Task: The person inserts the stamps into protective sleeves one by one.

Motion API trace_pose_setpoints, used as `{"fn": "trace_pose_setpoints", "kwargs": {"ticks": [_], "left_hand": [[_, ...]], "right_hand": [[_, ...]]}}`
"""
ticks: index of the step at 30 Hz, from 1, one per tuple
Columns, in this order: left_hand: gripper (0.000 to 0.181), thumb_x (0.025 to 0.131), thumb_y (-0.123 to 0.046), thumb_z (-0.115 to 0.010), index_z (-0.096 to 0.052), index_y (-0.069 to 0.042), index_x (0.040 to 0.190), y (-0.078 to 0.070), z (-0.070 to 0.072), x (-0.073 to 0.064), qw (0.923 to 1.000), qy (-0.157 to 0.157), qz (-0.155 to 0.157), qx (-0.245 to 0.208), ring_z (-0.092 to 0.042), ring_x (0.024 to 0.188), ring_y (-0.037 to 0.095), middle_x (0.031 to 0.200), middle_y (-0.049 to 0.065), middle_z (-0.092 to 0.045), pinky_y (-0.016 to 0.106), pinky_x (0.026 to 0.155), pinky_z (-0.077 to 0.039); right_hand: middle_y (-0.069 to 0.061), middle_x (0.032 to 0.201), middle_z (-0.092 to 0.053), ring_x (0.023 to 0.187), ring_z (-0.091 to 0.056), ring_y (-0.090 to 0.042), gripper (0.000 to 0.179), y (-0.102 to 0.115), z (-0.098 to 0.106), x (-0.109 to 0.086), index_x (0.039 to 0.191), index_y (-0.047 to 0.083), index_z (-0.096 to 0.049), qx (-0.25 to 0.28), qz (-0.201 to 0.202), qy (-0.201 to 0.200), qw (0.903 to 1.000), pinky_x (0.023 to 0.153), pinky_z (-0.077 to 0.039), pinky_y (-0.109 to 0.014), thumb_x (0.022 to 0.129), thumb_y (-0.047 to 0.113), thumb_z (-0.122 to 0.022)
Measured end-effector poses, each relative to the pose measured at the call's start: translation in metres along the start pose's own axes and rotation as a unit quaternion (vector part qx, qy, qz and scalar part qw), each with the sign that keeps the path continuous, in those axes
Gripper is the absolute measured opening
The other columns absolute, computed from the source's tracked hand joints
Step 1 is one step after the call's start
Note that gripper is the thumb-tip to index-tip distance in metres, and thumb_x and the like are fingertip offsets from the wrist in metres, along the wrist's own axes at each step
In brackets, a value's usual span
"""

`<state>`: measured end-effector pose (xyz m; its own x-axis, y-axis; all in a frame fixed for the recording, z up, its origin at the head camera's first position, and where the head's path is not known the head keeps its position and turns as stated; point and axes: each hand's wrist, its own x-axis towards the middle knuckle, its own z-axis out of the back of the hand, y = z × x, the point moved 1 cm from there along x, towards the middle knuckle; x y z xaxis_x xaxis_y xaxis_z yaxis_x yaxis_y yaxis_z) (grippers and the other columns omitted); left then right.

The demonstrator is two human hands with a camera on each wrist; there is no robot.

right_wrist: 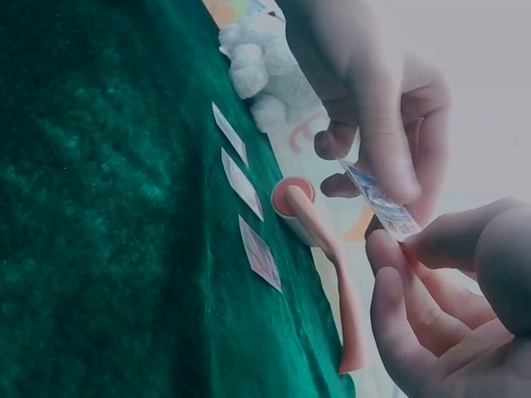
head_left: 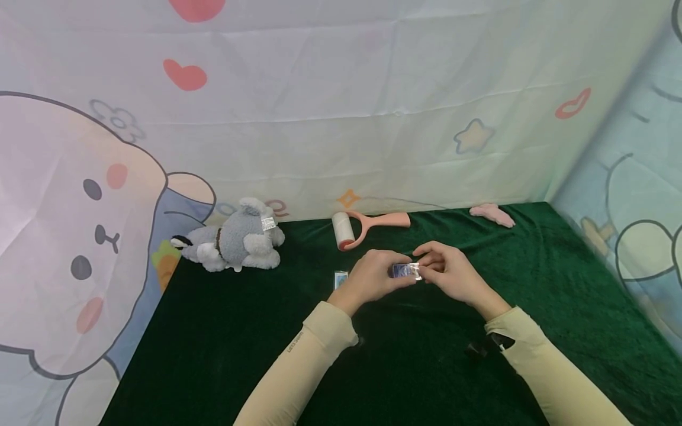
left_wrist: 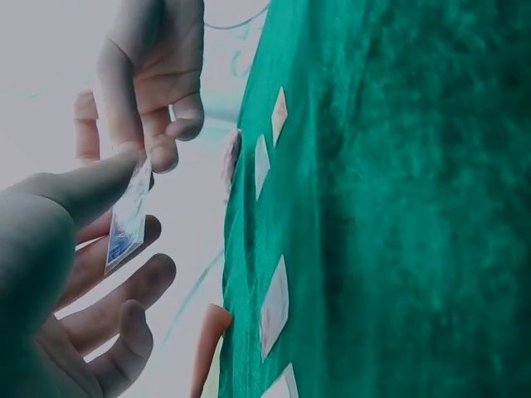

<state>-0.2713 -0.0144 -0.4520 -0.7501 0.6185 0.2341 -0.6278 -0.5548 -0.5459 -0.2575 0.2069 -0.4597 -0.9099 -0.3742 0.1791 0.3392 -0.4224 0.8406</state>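
A small glossy picture card (head_left: 403, 270), blue and purple with a shiny edge, is held up between both hands above the green cloth. My left hand (head_left: 373, 275) pinches one end; in the right wrist view its thumb (right_wrist: 390, 170) lies over the card's (right_wrist: 382, 203) face. At the opposite end, my right hand (head_left: 453, 273) pinches a corner between thumb and fingertips. Just left of the left hand, another card (head_left: 340, 278) lies on the cloth, partly hidden by that wrist. The left wrist view shows several cards on the cloth, among them one card (left_wrist: 275, 307) near the middle.
Behind the hands lies a lint roller (head_left: 391, 220) with a peach handle. A grey plush toy (head_left: 242, 239) is at the back left, a pink fuzzy item (head_left: 492, 214) at the back right. The green cloth (head_left: 213, 343) covers the table up to a printed curtain (head_left: 346, 89).
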Motion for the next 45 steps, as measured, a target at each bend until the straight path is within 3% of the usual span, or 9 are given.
{"fn": "trace_pose_setpoints", "kwargs": {"ticks": [6,17,23,25,28,33,45], "left_hand": [[0.021,0.104,-0.029,-0.069,-0.079,-0.016,0.118,-0.001,0.0,0.003,0.9991,-0.021,0.006,-0.036,-0.064,0.083,0.005,0.109,-0.004,-0.077,0.019,0.075,-0.053],[0.011,0.101,-0.023,-0.074,-0.08,-0.015,0.105,-0.002,-0.005,0.004,0.9972,-0.04,0.025,-0.058,-0.067,0.083,0.007,0.101,-0.004,-0.077,0.019,0.074,-0.054],[0.009,0.099,-0.021,-0.077,-0.083,-0.014,0.101,0.001,-0.01,0.006,0.994,-0.055,0.031,-0.09,-0.066,0.082,0.008,0.102,-0.002,-0.076,0.019,0.071,-0.054],[0.009,0.098,-0.02,-0.078,-0.083,-0.014,0.101,0.002,-0.012,0.007,0.9919,-0.054,0.04,-0.108,-0.065,0.083,0.009,0.101,-0.001,-0.074,0.02,0.071,-0.053],[0.009,0.097,-0.02,-0.079,-0.084,-0.014,0.101,0.005,-0.013,0.008,0.9883,-0.047,0.058,-0.133,-0.065,0.082,0.011,0.099,-0.003,-0.073,0.022,0.069,-0.054],[0.01,0.098,-0.021,-0.078,-0.083,-0.014,0.103,0.007,-0.015,0.011,0.9832,-0.035,0.081,-0.16,-0.066,0.076,0.01,0.094,-0.004,-0.074,0.023,0.065,-0.055],[0.013,0.099,-0.024,-0.076,-0.081,-0.013,0.103,0.015,-0.027,0.02,0.9746,-0.036,0.146,-0.166,-0.064,0.073,0.01,0.092,-0.004,-0.075,0.026,0.067,-0.053]], "right_hand": [[-0.013,0.108,-0.074,0.089,-0.073,-0.021,0.027,0.0,0.001,0.0,0.13,0.002,-0.062,-0.003,-0.001,0.005,1.0,0.074,-0.06,-0.029,0.104,0.006,-0.065],[-0.011,0.111,-0.075,0.098,-0.073,-0.022,0.026,-0.004,0.003,0.0,0.13,0.001,-0.063,-0.03,0.005,0.001,0.9996,0.081,-0.058,-0.033,0.104,0.007,-0.065],[-0.01,0.11,-0.075,0.092,-0.072,-0.023,0.025,-0.005,0.007,-0.003,0.129,0.004,-0.064,-0.033,0.005,0.004,0.9994,0.073,-0.057,-0.031,0.105,0.009,-0.064],[-0.01,0.11,-0.075,0.086,-0.071,-0.029,0.025,-0.006,0.01,-0.004,0.13,0.005,-0.064,-0.028,-0.004,0.005,0.9996,0.065,-0.057,-0.032,0.105,0.011,-0.064],[-0.01,0.11,-0.074,0.085,-0.069,-0.03,0.025,-0.007,0.013,-0.005,0.13,0.007,-0.064,-0.03,-0.01,0.001,0.9995,0.064,-0.055,-0.031,0.106,0.012,-0.064],[-0.011,0.109,-0.075,0.091,-0.071,-0.021,0.024,-0.01,0.019,-0.008,0.129,0.006,-0.064,-0.042,-0.012,-0.01,0.999,0.076,-0.056,-0.031,0.105,0.011,-0.065],[-0.02,0.113,-0.074,0.092,-0.073,-0.024,0.029,-0.022,0.028,-0.018,0.132,0.001,-0.062,-0.039,-0.036,-0.018,0.9984,0.076,-0.057,-0.028,0.105,0.011,-0.065]]}}
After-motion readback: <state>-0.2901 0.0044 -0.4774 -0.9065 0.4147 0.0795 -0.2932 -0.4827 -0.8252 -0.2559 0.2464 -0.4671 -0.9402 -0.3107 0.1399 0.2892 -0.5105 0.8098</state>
